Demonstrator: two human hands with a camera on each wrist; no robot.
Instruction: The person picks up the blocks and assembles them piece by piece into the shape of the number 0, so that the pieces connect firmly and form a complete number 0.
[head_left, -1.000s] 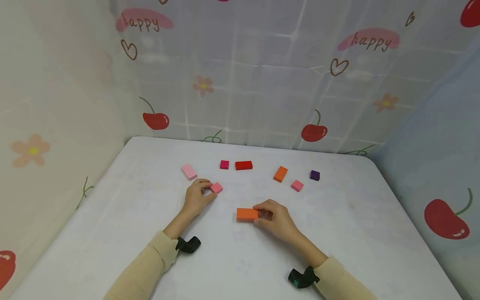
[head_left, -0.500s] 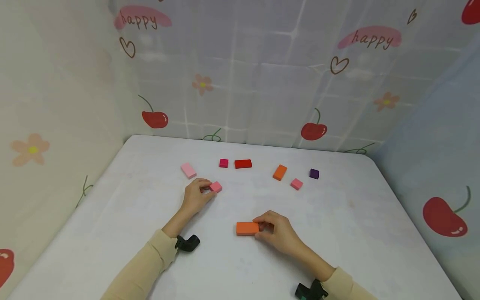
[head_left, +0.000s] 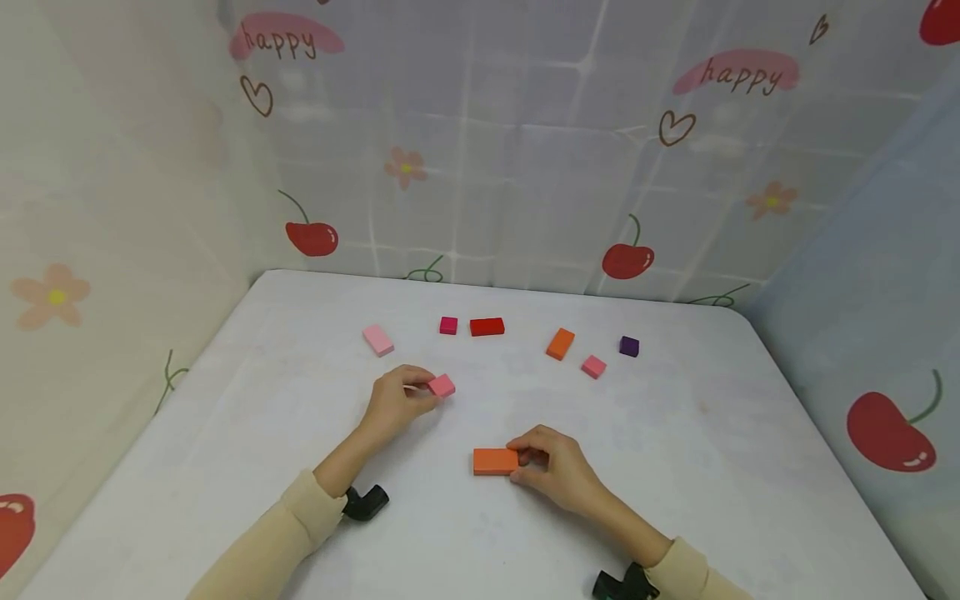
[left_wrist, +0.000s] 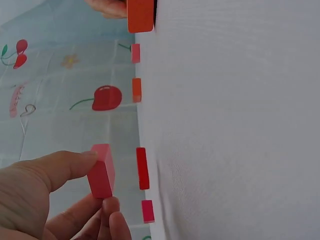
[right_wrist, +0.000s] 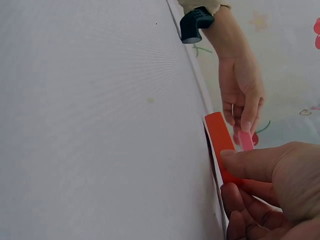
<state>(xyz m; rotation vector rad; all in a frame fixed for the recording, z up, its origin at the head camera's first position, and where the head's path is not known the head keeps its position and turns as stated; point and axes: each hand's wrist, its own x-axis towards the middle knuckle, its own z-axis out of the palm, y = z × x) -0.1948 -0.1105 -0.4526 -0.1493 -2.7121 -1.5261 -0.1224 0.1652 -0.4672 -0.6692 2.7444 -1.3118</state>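
Note:
My left hand pinches a small pink block between thumb and fingers; in the left wrist view the pink block appears lifted off the table. Nearer the front, my right hand grips the right end of an orange rectangular block, thumb on the near side. From the right wrist, the orange block looks to be at or just over the tabletop; which one I cannot tell. The two held blocks are apart, the pink one farther back and to the left.
Across the back of the white table lie a light pink block, a magenta block, a red block, an orange block, a pink block and a dark purple block. Printed curtains surround the table.
The right hand has drawn the orange block toward the front edge. The left hand has raised the pink block and shifted it slightly right and nearer.

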